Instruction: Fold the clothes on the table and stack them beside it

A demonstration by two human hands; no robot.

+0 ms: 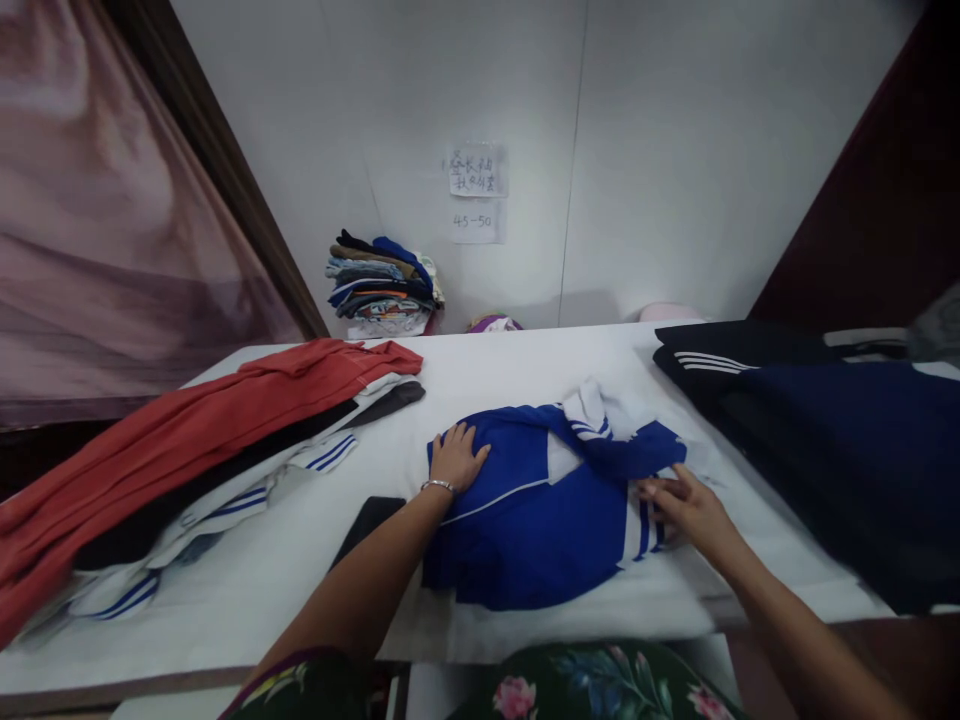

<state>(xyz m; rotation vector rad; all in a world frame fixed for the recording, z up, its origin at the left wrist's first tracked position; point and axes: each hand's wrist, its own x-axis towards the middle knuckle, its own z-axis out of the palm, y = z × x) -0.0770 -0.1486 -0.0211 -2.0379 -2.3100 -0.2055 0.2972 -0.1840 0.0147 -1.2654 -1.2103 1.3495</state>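
Note:
A blue and white jacket (pixel 525 560) lies partly folded and rumpled on the white table, with striped white bands at its right side. My left hand (pixel 456 462) rests flat on its upper left part, fingers spread. At the right edge, beside the striped band, my right hand (pixel 679 500) has its fingers bent and pinched on the jacket's fabric. The jacket's white part bunches up at the top, above a blue strip that reaches toward my right fingers. A dark flat object (pixel 371 525) sits under my left forearm, partly hidden.
Red trousers (pixel 202 425) lie over black and white striped garments on the left. Dark navy clothes (pixel 825 450) are piled on the right. Behind the white table (pixel 480 365) stands a stack of folded clothes (pixel 386 285) by the wall, under paper notes (pixel 478 190).

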